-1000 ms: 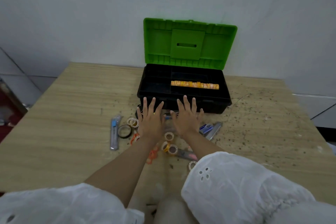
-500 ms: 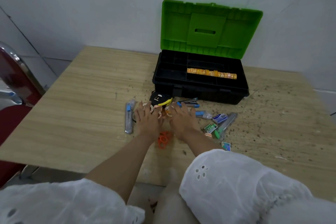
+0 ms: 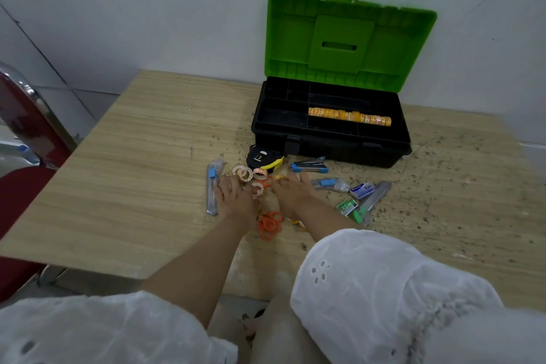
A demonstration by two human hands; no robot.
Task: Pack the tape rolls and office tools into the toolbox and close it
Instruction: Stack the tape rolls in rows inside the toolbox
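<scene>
Toolbox: black base, standing on the far part of the table, close to the wall. Its green lid is raised upright behind the base. The base holds a divided tray; a row of orange-yellow tape rolls lies end to end in the long compartment right of centre.

Table edges: the left edge runs diagonally from the far corner toward the viewer, with a red chair just beside it. The near edge passes under both forearms. Bare wood lies between the left edge and the pile of items. Right of the pile the surface is speckled with dark debris.

Loose items lie between the toolbox front and the near edge:
- tape measure, black and yellow, just in front of the toolbox's left corner;
- stapler, beside the tape measure;
- loose tape rolls, near the fingertips of both hands;
- utility knife, at the left of the pile;
- orange scissors, between the two wrists;
- blue staple box and green staple box, at the right;
- grey cutter, furthest right.

Left hand: palm down, fingers relaxed, resting on the tape rolls beside the utility knife; nothing grasped. Right hand: palm down, fingers extended toward the stapler, nothing grasped. White sleeves cover both upper arms.
</scene>
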